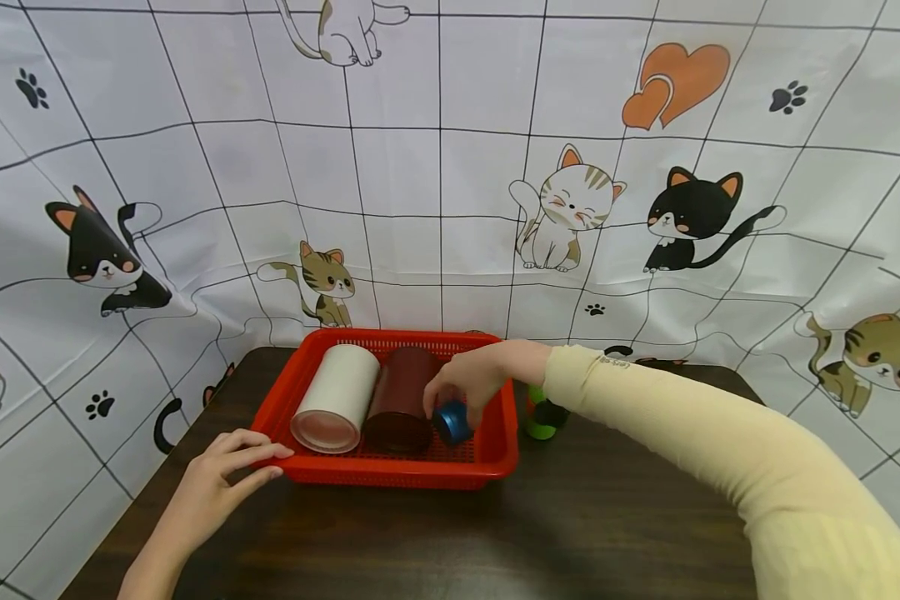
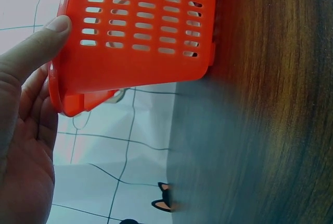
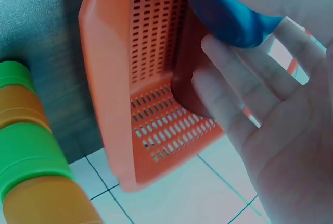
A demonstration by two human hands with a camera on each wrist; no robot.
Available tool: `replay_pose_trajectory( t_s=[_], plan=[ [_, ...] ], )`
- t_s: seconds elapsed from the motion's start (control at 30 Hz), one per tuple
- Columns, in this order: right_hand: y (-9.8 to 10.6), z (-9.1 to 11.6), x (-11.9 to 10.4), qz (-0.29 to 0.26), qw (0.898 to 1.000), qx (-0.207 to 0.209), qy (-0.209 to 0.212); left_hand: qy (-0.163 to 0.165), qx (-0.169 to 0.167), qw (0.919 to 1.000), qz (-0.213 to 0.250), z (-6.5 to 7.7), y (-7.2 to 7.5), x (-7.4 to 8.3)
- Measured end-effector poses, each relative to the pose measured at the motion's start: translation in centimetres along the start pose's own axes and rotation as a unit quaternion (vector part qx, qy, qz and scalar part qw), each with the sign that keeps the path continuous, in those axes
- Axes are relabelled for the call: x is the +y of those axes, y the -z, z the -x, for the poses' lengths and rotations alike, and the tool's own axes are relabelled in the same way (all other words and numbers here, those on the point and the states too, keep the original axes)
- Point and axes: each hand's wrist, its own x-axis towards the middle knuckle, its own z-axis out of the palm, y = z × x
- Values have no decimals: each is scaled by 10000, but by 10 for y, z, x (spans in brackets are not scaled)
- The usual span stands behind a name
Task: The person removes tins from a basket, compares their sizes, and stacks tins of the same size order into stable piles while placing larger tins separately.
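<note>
A red plastic basket with slotted walls stands on the table. At its front left corner my left hand grips the rim; in the left wrist view the thumb lies on the outside and the fingers go behind. Inside the basket my right hand holds a small shiny blue cylinder between thumb and fingers, tilted, at the right side. A dark brown cylinder lies just left of it, partly behind the fingers. Beside that lies a white cylinder with a pinkish end.
Right of the basket, partly hidden by the right sleeve, is a green and black thing; the right wrist view shows green and orange bands there. Dark wood tabletop extends in front. A cat-print sheet hangs behind.
</note>
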Motion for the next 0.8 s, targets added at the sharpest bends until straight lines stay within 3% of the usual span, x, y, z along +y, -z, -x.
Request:
replay_pose_trajectory(
  t_s=[0.43,0.8],
  plan=[
    [4,25,15,-674,9939,872,-53,162,-35,9998,-74,0,-1,2],
    [9,51,28,-1011,9846,1427,33,69,-10,10000,-35,0,-1,1]
  ],
)
